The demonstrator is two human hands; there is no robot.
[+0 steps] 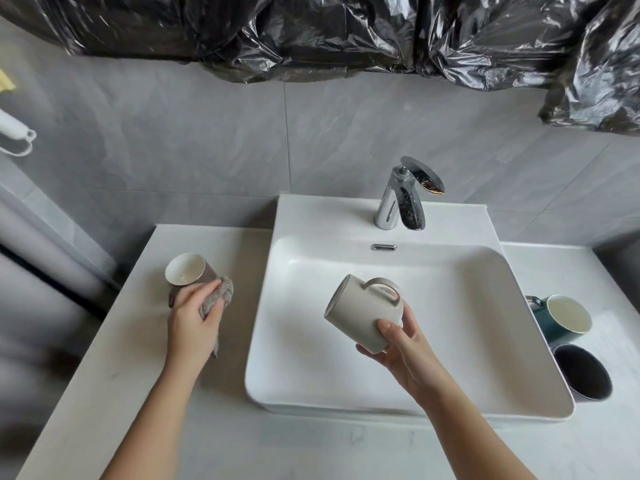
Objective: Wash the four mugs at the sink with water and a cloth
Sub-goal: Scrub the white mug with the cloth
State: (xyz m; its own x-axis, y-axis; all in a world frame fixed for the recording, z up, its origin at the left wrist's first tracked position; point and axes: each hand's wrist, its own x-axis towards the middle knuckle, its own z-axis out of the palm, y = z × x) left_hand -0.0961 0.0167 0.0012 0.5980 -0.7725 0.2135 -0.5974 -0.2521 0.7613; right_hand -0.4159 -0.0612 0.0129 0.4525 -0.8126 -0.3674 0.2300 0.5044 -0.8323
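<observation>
My right hand (398,344) grips a beige mug (360,313) by its base over the white sink (450,341), the mug tilted with its mouth to the upper left and its handle up. My left hand (194,323) holds a grey cloth (221,296) on the counter, touching a brown mug (188,271) whose white inside faces me. Two more mugs stand upright on the counter right of the sink: a dark green mug (561,317) and a black mug (585,372).
A chrome faucet (405,199) stands at the back of the sink; no water runs from it. Black plastic sheeting (346,32) covers the wall above. The white counter (207,427) surrounds the sink. A white hook (14,133) hangs at far left.
</observation>
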